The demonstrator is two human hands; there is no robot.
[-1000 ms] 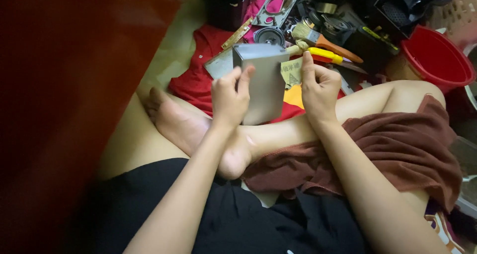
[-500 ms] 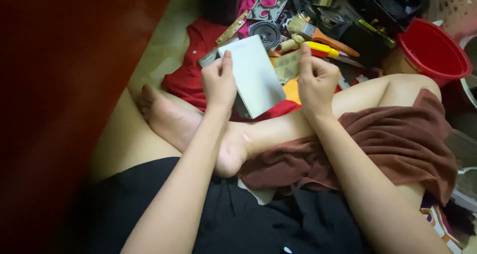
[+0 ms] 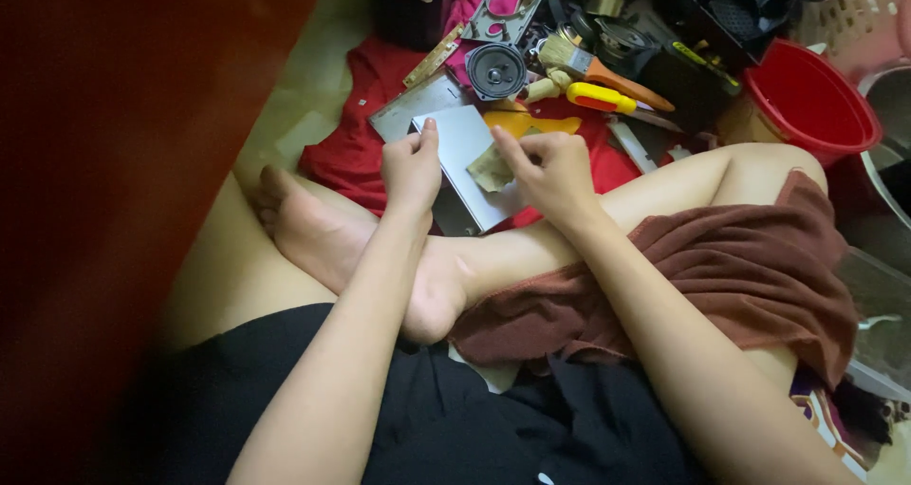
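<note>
A: Plate position?

B: Grey metal plate [image 3: 468,162] rests tilted against my crossed shin, its far edge over the red cloth [image 3: 356,134] on the floor. I sit cross-legged, so the leg serves as the support and keeps the flat face turned up toward me.

A: Left hand?

B: My left hand [image 3: 411,165] grips the plate's left edge, thumb on the face and fingers curled behind. I judge this hold is there to stop the plate sliding or rocking under pressure from the other side.

A: Right hand?

B: My right hand [image 3: 550,167] pinches a small tan scrap, apparently abrasive paper [image 3: 492,170], and presses it flat on the plate's face. Fingertips bear down on the scrap, so the hand is closed on it, not on the plate.

A: Surroundings?

B: Tools lie just beyond the plate, within reach: a yellow-handled tool [image 3: 600,97], a paintbrush with an orange handle [image 3: 593,67], a small round speaker [image 3: 495,70], and a second grey sheet [image 3: 418,103] lying flat on the red cloth. A red bucket [image 3: 807,101] stands to the right, beside my knee. A brown cloth [image 3: 731,267] covers my right thigh; whether it is there as protection I cannot tell.
</note>
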